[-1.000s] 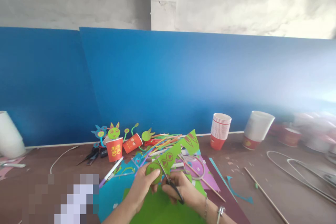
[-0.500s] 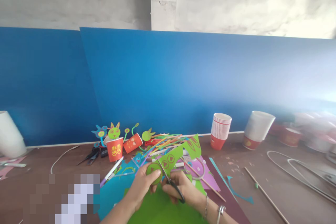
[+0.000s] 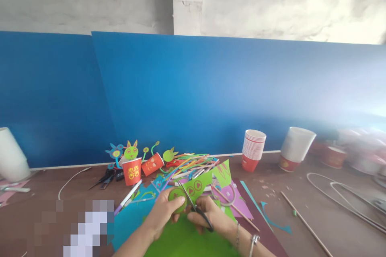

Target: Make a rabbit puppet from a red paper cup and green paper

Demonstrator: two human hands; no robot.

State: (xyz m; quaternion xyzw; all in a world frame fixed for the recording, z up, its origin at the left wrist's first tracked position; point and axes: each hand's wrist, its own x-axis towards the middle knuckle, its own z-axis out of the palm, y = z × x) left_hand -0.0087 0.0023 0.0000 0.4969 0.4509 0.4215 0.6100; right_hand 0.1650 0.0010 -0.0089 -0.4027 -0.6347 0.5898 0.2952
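Note:
My left hand (image 3: 163, 210) pinches a piece of green paper (image 3: 205, 180) at its round end, thumb on top. Red heart-in-circle drawings and pointed ear-like outlines mark this paper, which stretches away to the upper right. In my right hand (image 3: 208, 215) is a pair of black-handled scissors (image 3: 202, 216), fingers wrapped in the handles. The blades cross the paper beside the round end, between it and the hearts. Beneath both hands lies a larger green sheet (image 3: 187, 239), on top of a blue sheet (image 3: 125, 229).
Red paper cups (image 3: 132, 171) with green and blue cut-out animals stand at the back left. Colourful pipe cleaners (image 3: 193, 162) are heaped behind my hands. Stacked cups (image 3: 253, 150) stand at the back right, near a larger cup stack (image 3: 297, 148). A wooden stick (image 3: 304, 223) lies at right.
The far end of the green paper has dipped and swung slightly. Both hands stay nearly in place, with the scissors still across the paper.

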